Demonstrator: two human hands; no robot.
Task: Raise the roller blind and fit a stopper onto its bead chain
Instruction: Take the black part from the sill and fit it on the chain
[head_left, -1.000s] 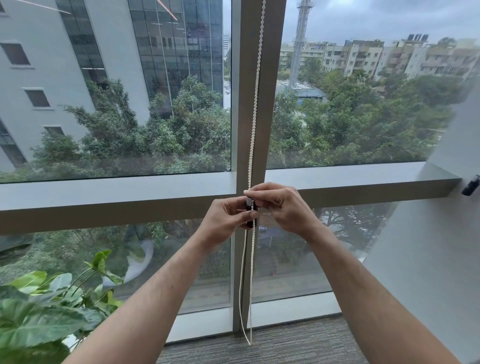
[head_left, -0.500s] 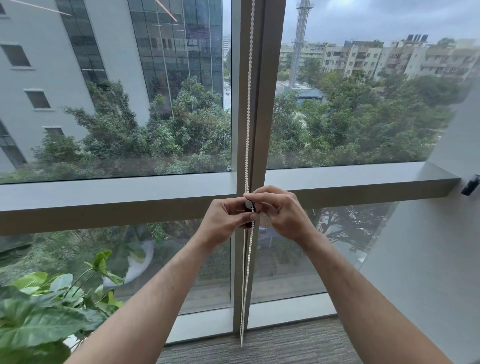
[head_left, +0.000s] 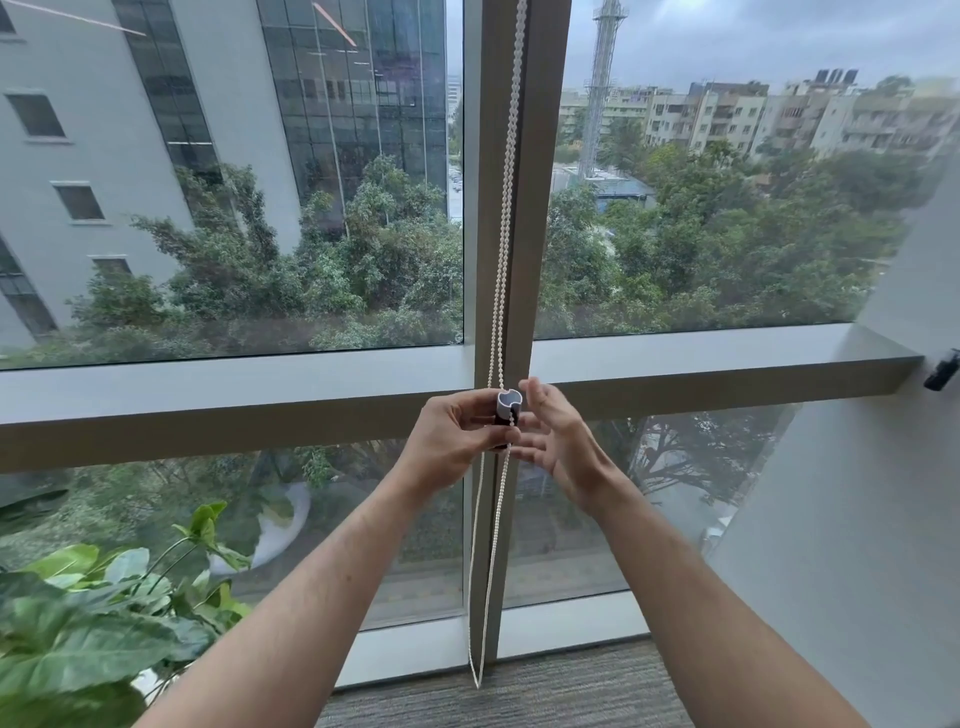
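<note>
A white bead chain (head_left: 503, 249) hangs in a double strand down the grey window mullion (head_left: 545, 208), and its loop ends near the floor. A small grey and black stopper (head_left: 506, 410) sits on the chain at the height of the horizontal window bar. My left hand (head_left: 452, 431) pinches the stopper from the left. My right hand (head_left: 558, 441) is just to the right of it, fingers spread, holding nothing. The roller blind itself is out of view above.
A leafy green plant (head_left: 88, 623) fills the lower left corner. A grey wall (head_left: 857, 519) with a small black fitting (head_left: 941, 370) stands at the right. Grey carpet (head_left: 519, 696) lies below the window.
My right hand has let go of the stopper and opened, drawing slightly to the right. My left hand still holds the stopper, whose top is now exposed.
</note>
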